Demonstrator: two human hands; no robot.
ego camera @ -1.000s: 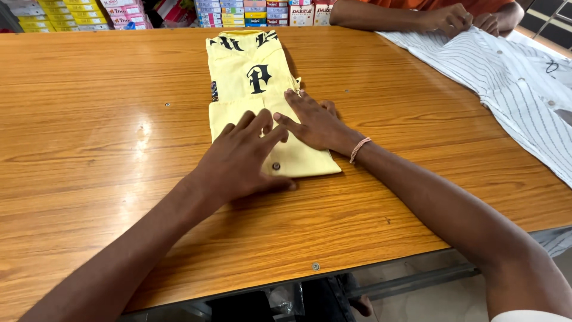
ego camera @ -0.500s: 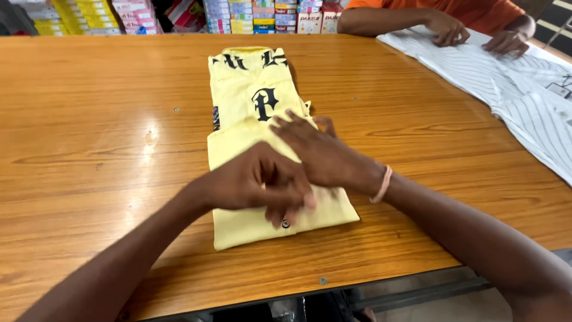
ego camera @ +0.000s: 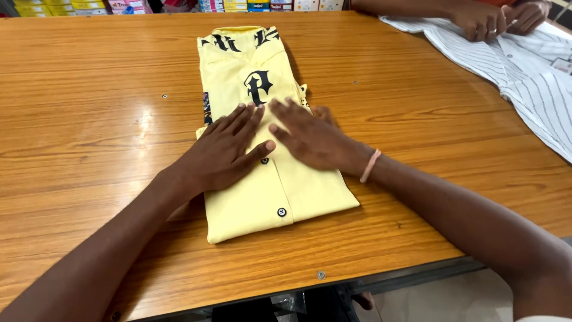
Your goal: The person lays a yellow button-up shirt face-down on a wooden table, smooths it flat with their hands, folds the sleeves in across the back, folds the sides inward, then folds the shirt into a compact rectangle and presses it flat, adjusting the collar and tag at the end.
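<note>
A pale yellow shirt (ego camera: 256, 71) with black lettering and dark buttons lies folded into a long rectangle on the wooden table (ego camera: 89, 149). My left hand (ego camera: 226, 149) rests flat on its middle, fingers spread, pointing away from me. My right hand (ego camera: 310, 137) lies flat beside it on the shirt's right half, a pink band on the wrist. Both palms press on the cloth and neither hand grips anything.
A white striped shirt (ego camera: 524, 71) is spread at the table's far right, with another person's hands (ego camera: 494, 18) on it. Coloured boxes (ego camera: 250, 5) line the far edge. The table's near edge runs just below the shirt.
Both hands have slid up the shirt from its near end toward the middle and flattened out. The left hand, curled half a second ago, now lies open on the cloth.
</note>
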